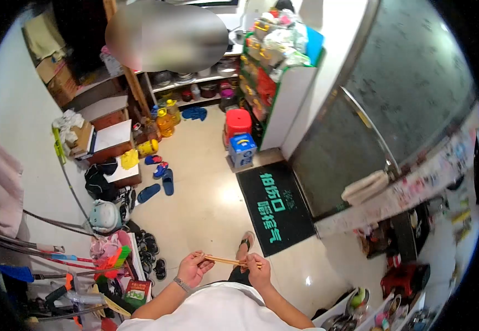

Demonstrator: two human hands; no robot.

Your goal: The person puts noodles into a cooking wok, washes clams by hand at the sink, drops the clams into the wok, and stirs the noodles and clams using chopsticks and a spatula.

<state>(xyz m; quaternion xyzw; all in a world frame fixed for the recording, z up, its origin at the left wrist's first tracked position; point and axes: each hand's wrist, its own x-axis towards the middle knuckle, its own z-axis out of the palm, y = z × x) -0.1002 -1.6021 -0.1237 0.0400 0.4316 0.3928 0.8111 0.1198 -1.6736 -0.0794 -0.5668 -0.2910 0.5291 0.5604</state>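
A pair of wooden chopsticks [221,259] spans the space between my two hands, held level in front of my white shirt. My left hand [194,268], with a bracelet on its wrist, pinches one end between thumb and fingers. Around the other end, the fingers of my right hand [257,271] are closed. Below the chopsticks, one sandalled foot [245,246] shows on the pale tiled floor [203,209].
A black doormat [277,207] lies before the door [360,138]. A red stool [237,122] and a blue box [242,150] stand by the shelf. Slippers [167,182], shoes [148,243] and brooms [112,263] line the left. Kitchen items fill a rack [380,311] at lower right.
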